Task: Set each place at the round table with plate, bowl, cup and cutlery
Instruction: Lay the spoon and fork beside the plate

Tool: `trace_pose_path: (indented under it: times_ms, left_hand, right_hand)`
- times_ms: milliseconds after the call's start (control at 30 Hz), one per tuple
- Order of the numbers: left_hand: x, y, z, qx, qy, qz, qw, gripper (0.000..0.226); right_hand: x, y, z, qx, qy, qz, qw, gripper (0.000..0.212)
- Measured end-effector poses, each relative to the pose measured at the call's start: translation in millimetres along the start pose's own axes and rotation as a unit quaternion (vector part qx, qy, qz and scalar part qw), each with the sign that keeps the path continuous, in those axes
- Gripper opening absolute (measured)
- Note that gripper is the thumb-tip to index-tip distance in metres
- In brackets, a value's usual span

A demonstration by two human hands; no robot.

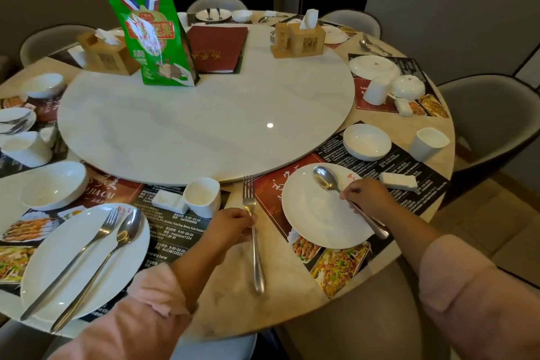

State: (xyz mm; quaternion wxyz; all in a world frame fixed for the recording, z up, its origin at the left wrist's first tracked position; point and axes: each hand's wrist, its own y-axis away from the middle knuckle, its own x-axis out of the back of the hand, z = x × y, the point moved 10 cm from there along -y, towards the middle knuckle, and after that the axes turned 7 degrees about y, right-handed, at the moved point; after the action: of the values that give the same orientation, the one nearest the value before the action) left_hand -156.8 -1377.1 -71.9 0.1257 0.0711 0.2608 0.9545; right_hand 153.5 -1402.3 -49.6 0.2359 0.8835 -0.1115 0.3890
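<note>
Between two printed placemats at the near edge of the desk (pixel 228 286), the left hand (pixel 233 223) curls its fingers (pixel 247 215) round the neck of a silver fork (pixel 254 245), just below the tines. The tines point away from the fingers toward a pale round turntable (pixel 204 120), and the long handle runs back past them toward the person. Whether the handle rests on the desk cannot be told.

Further right, the right hand (pixel 368 196) pinches the stem of a silver spoon (pixel 325 180). Its shiny oval head lies face up beyond the fingertips (pixel 349 193), over the far part of a round white plate (pixel 315 213). The spoon's handle end comes out behind the hand at the plate's near right rim. This plate sits on a red and black placemat (pixel 268 199).

Beyond the right fingers stand a white bowl (pixel 366 142) and, further right, a white cup (pixel 428 143); a small white rest (pixel 399 181) lies just beside the hand.

Just beyond the left fingers stands a second cup (pixel 203 196). Left of them, a second plate (pixel 73 266) carries a fork and spoon side by side, with a second bowl (pixel 54 184) past it. A green bag (pixel 152 41), a red menu (pixel 217 48) and a wooden tissue box (pixel 306 38) stand on the turntable.
</note>
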Motion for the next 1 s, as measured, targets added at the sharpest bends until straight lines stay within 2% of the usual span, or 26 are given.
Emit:
trace_pose_path:
  times_ms: [100, 233, 300, 500, 767, 900, 1000]
  left_hand:
    - [-28, -1, 11, 0.026, 0.083, -0.044, 0.995, 0.012]
    - [-77, -5, 24, 0.055, 0.11, -0.086, 0.989, 0.01]
    - [-100, -9, 26, 0.072, 0.099, -0.1, 0.987, 0.002]
    - [-135, -26, 17, 0.133, 0.078, -0.095, 0.983, 0.016]
    - [-139, -36, 15, 0.132, 0.03, -0.091, 0.987, 0.014]
    - [-137, -41, 12, 0.137, -0.041, -0.086, 0.986, 0.023]
    - [-145, -42, 5, 0.182, -0.068, -0.132, 0.972, 0.034]
  right_hand:
    - [-1, -3, 5, -0.011, -0.035, 0.002, 0.999, 0.015]
    - [2, -5, 12, -0.008, -0.047, 0.034, 0.998, 0.014]
    - [4, -4, 10, 0.004, -0.029, 0.053, 0.998, 0.012]
    - [6, -6, 7, 0.039, 0.025, 0.069, 0.997, 0.016]
    - [45, 0, 36, 0.047, -0.044, 0.167, 0.984, 0.018]
    - [71, -4, 57, 0.032, -0.034, 0.208, 0.977, 0.018]
    - [86, -10, 70, 0.004, -0.04, 0.232, 0.972, 0.018]
